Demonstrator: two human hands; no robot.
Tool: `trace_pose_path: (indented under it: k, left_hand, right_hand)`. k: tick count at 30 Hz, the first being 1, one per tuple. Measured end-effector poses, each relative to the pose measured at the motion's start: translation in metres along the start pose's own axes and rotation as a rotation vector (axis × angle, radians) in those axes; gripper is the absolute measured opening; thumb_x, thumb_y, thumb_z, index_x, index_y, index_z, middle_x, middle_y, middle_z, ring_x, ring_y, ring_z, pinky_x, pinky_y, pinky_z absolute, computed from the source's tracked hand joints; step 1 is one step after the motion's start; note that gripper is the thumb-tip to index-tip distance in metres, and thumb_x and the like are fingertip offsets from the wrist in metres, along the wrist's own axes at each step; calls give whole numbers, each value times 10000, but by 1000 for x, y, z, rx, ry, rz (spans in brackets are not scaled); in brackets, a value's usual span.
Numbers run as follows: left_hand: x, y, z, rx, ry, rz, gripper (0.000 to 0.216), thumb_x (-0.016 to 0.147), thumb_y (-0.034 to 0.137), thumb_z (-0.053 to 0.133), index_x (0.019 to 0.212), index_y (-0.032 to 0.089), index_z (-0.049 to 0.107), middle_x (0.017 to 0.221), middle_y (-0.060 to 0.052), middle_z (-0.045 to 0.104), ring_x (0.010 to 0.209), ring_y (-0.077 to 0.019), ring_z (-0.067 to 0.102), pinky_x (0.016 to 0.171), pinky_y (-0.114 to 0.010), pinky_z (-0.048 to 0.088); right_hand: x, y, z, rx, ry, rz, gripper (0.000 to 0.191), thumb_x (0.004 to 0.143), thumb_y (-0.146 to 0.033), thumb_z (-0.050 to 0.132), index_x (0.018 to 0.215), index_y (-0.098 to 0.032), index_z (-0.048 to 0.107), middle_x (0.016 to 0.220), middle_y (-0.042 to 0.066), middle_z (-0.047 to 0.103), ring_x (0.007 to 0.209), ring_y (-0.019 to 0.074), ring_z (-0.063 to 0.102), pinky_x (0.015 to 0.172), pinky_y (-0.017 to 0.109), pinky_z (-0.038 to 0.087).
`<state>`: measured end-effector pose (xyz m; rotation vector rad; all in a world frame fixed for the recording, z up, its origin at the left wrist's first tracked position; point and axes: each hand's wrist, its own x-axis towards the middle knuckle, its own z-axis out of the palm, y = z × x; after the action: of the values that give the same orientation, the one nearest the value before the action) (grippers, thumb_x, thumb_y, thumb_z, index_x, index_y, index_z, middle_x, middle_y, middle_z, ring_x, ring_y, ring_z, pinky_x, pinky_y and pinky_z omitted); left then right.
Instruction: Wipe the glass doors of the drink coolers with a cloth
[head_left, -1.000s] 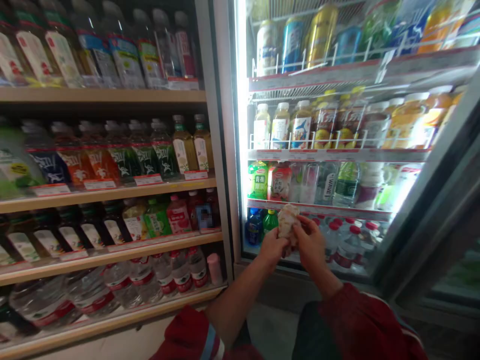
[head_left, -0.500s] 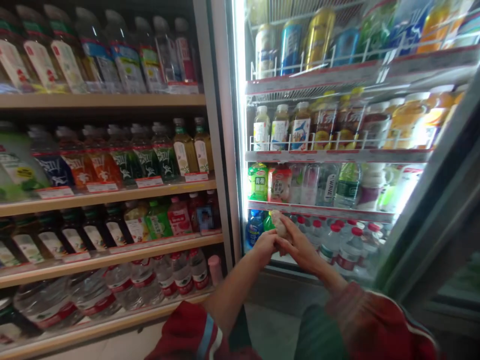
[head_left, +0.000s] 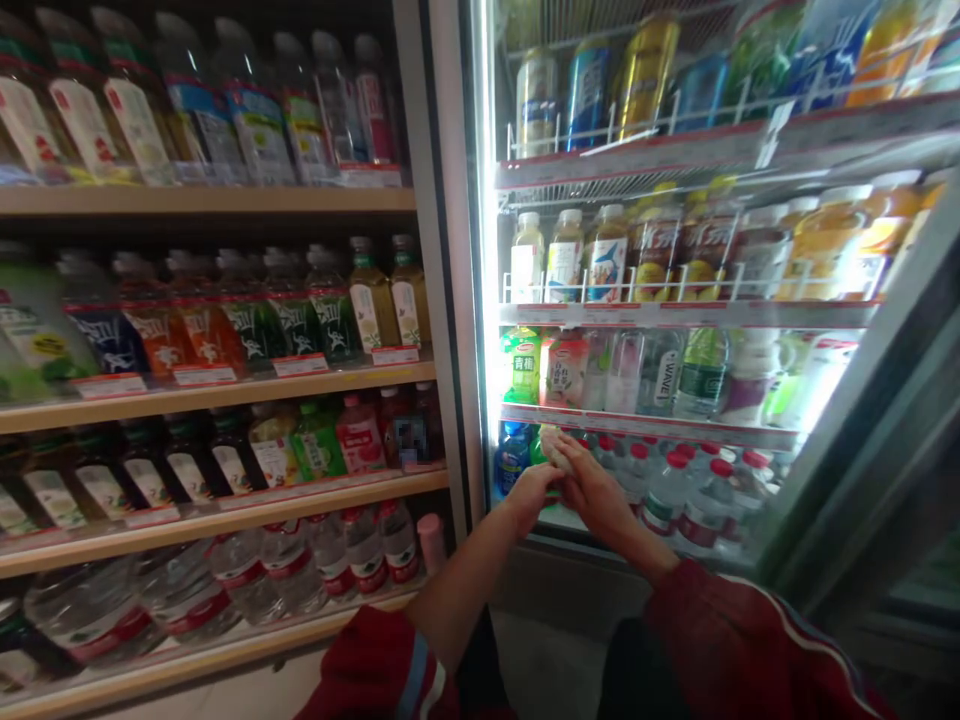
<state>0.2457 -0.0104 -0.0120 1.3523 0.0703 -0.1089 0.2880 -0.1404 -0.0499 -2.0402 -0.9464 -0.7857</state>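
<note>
In the head view both my hands are together at the bottom shelf of the lit fridge. My right hand (head_left: 592, 482) is closed on a crumpled whitish cloth (head_left: 553, 445), which sticks out past its fingers. Just to the left, my left hand (head_left: 535, 488) is closed, its fingertips meeting the right hand; what it grips, if anything, is hidden. Behind the hands shows part of a green bottle (head_left: 536, 452). A blue bottle (head_left: 512, 458) stands left of it. Several clear bottles with red caps (head_left: 666, 490) stand to the right of my right hand.
The fridge shelf edge (head_left: 652, 425) runs just above my hands. A glass door frame (head_left: 855, 410) slants on the right. To the left, wooden shelves (head_left: 225, 398) hold rows of bottles. A pink cylinder (head_left: 430, 542) stands at the lower shelf's right end.
The hands have shifted slightly, and the right hand's fingers lie further over the cloth. More green shows below the hands. The view has moved a little.
</note>
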Motion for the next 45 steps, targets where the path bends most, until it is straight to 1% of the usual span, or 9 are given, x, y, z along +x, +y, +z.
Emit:
trace_pose_path:
  k: [6, 11, 15, 20, 25, 28, 35, 40, 45]
  left_hand:
    - [16, 13, -11, 112, 236, 203, 317, 615, 105, 629, 914, 198, 684, 1055, -65, 681, 1102, -243, 563, 960, -339, 395]
    - [20, 17, -21, 234, 331, 307, 421, 609, 67, 633, 1012, 184, 676, 1166, -98, 649, 1181, -276, 536, 1048, -384, 352]
    - [22, 11, -24, 475, 353, 421, 440, 666, 84, 594, 1095, 164, 647, 1237, -123, 616, 1213, -271, 526, 1079, -390, 343]
    - [31, 7, -26, 1053, 424, 674, 567, 719, 120, 556, 1283, 125, 499, 1426, -157, 451, 1346, -283, 383, 1120, -472, 289]
    - [36, 8, -27, 1432, 471, 814, 613, 747, 134, 539, 1349, 128, 419, 1466, -176, 391, 1385, -297, 317, 1109, -550, 276]
    - [39, 6, -25, 1521, 485, 887, 621, 761, 147, 528, 1367, 123, 395, 1483, -175, 363, 1398, -304, 287, 1106, -558, 278]
    - [45, 4, -10, 1571, 428, 945, 620, 756, 154, 523, 1360, 97, 400, 1477, -193, 365, 1391, -311, 301, 1091, -578, 283]
    - [47, 5, -6, 1565, 420, 949, 623, 752, 150, 521, 1362, 112, 401, 1483, -179, 362, 1391, -311, 301, 1093, -571, 279]
    - [54, 6, -3, 1578, 427, 987, 621, 750, 153, 544, 1356, 121, 415, 1476, -182, 373, 1387, -317, 310, 1099, -562, 275]
  right_hand:
    - [68, 15, -48, -339, 395, -60, 481, 882, -240, 435, 1362, -228, 462, 1469, 91, 412, 1419, 263, 252, 1156, 572, 142]
    - [119, 38, -67, -483, 294, -147, 484, 892, -212, 421, 1374, -200, 462, 1460, 93, 428, 1411, 268, 268, 1161, 557, 59]
    - [115, 47, -45, -548, 179, -296, 502, 891, -170, 439, 1390, -230, 434, 1466, 80, 421, 1419, 249, 253, 1156, 566, 44]
    - [87, 50, -20, -709, 44, -501, 560, 871, -127, 464, 1418, -210, 379, 1452, 80, 441, 1421, 221, 249, 1161, 535, -7]
    - [87, 56, -31, -764, 222, -362, 565, 891, -184, 465, 1441, -220, 345, 1448, 85, 448, 1418, 220, 255, 1163, 516, 29]
    - [86, 59, -32, -765, 321, -280, 549, 901, -219, 457, 1439, -206, 352, 1441, 108, 454, 1417, 231, 257, 1160, 520, 46]
    - [69, 59, -22, -802, 215, -338, 525, 885, -179, 447, 1408, -203, 407, 1414, 92, 491, 1403, 226, 292, 1167, 503, -16]
    - [103, 52, -45, -777, 415, -231, 520, 905, -247, 421, 1416, -158, 386, 1456, 124, 427, 1414, 234, 265, 1171, 509, -4]
    - [128, 48, -44, -725, 348, -296, 520, 886, -226, 444, 1404, -196, 402, 1504, 101, 355, 1443, 236, 176, 1158, 554, -19]
